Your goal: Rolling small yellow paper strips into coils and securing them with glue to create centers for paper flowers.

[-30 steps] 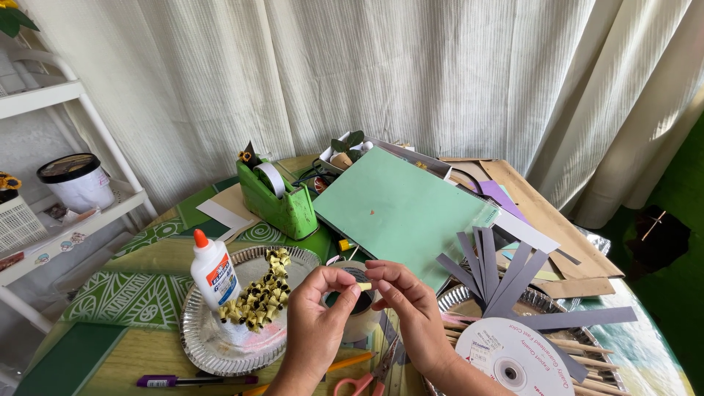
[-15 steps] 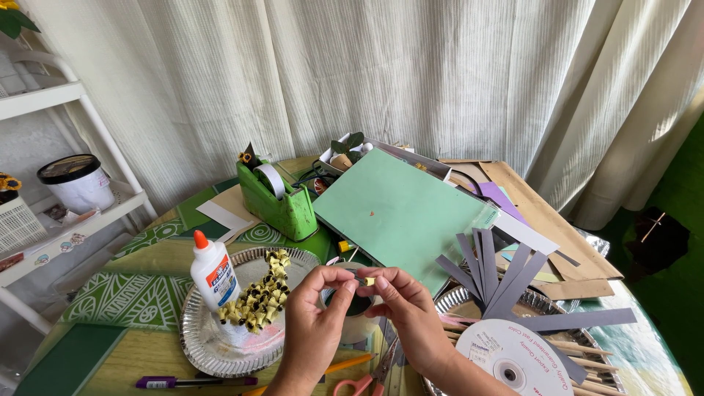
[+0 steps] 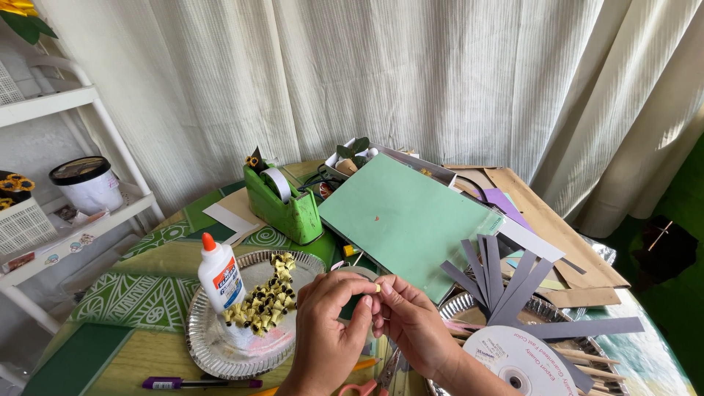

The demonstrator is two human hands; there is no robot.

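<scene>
A small yellow paper roll (image 3: 377,288) is pinched between the fingertips of both hands, above the near edge of the bench (image 3: 147,359). It is too small for its long axis to be made out with certainty; its pale end appears to point left, toward the left hand's thumb. The left hand (image 3: 331,330) is curled around it from the left, thumb and forefinger closed on the roll. The right hand (image 3: 414,323) meets it from the right, fingertips pressed to the same piece.

Just left of the left hand a silver plate (image 3: 213,345) is seen, bearing a heap of similar yellow rolls (image 3: 265,301) and a white glue bottle (image 3: 220,275) with an orange cap, standing upright. A purple pen (image 3: 198,383) lies below the plate. Beneath the hands, scissors (image 3: 367,385) with orange handles are partly hidden. To the right of the right hand grey paper strips (image 3: 506,286) fan out over a second plate, with a white ribbon spool (image 3: 517,363) near the wrist. Beyond the hands a green sheet (image 3: 403,213) and a green tape dispenser (image 3: 282,202) are set.
</scene>
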